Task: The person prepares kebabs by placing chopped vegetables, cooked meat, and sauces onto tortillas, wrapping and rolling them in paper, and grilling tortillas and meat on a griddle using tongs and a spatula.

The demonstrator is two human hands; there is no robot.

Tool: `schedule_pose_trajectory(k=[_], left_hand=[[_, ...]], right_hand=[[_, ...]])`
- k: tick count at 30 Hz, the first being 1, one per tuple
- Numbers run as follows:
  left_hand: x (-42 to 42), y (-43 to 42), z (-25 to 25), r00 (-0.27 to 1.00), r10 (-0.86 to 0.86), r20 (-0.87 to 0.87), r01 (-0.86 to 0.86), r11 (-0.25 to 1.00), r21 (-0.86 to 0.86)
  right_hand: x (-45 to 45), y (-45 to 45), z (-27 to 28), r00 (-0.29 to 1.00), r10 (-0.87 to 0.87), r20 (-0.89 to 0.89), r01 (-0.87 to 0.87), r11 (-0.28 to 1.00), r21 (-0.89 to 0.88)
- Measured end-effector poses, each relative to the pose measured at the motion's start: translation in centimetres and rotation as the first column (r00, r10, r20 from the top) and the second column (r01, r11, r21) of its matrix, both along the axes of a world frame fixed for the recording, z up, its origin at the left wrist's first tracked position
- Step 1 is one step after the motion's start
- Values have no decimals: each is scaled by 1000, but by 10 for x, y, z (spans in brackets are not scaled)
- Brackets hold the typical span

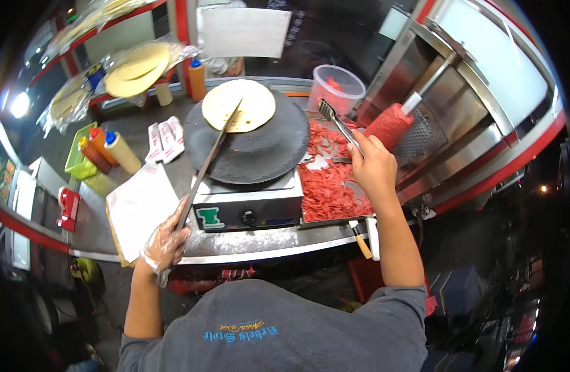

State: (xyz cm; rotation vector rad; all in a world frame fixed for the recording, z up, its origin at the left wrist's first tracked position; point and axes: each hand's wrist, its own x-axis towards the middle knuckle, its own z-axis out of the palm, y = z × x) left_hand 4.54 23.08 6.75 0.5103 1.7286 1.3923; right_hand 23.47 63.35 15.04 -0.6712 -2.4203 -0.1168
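Observation:
My left hand [167, 239], in a clear plastic glove, is closed around a long thin spatula [212, 152]. The far tip of that spatula lies over a round flatbread [254, 111] on a dark griddle plate [278, 152]. Held in my right hand [373, 162] is a pair of metal tongs [339, 124], pointing up and left. Beneath the tongs spreads shredded reddish meat [331, 189] in a tray. Just beyond my right hand, a red meat cone [390, 126] sits on a slanted spit.
A clear tub [353, 94] with some meat stands behind the tray. Paper wrappers [142, 208] lie left of the stove [275, 208]. Sauce bottles [122, 153] stand near a green basket [78, 160]. Bagged flatbreads [136, 69] rest further back. Two handles [361, 242] jut over the front edge.

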Motion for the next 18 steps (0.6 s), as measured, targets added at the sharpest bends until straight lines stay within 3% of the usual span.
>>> schedule_pose_trajectory(k=[1, 4, 6, 8, 10, 11, 12, 13, 15, 17, 18], left_hand=[[-1, -1, 5, 999, 3, 45, -4, 1000, 22], [-2, -10, 9, 995, 12, 97, -18, 998, 68], [-1, -25, 12, 991, 6, 131, -11, 999, 33], [-5, -37, 8, 992, -11, 125, 4, 998, 57], [-6, -52, -2, 996, -30, 86, 19, 992, 121], [-8, -57, -2, 994, -17, 106, 3, 992, 128], [-11, -59, -2, 994, -15, 109, 0, 991, 137], [-15, -60, -3, 993, -16, 116, -1, 990, 144], [-24, -62, -4, 990, -31, 138, 9, 987, 160], [-25, -65, 3, 989, -63, 137, 45, 990, 132], [-27, -66, 5, 988, -78, 133, 62, 991, 122]], right_hand=[[-5, -16, 1, 995, 90, 39, -94, 990, 108], [-19, -72, -16, 945, 211, 251, -267, 938, 220], [-17, -99, -30, 912, 267, 312, -335, 923, 190], [-11, -124, -9, 902, 280, 328, -315, 947, 57], [-7, -128, 12, 916, 193, 351, -203, 979, -10], [-10, -118, 13, 945, 231, 230, -194, 966, -173], [-17, -97, 4, 937, 340, 77, -317, 923, -220], [-28, -84, -4, 947, 322, -6, -287, 835, -469], [-45, -62, -15, 976, 202, -82, -186, 576, -796], [-54, -37, -30, 986, 144, -82, -157, 651, -742], [-51, -26, -29, 970, 224, -96, -237, 779, -581]])
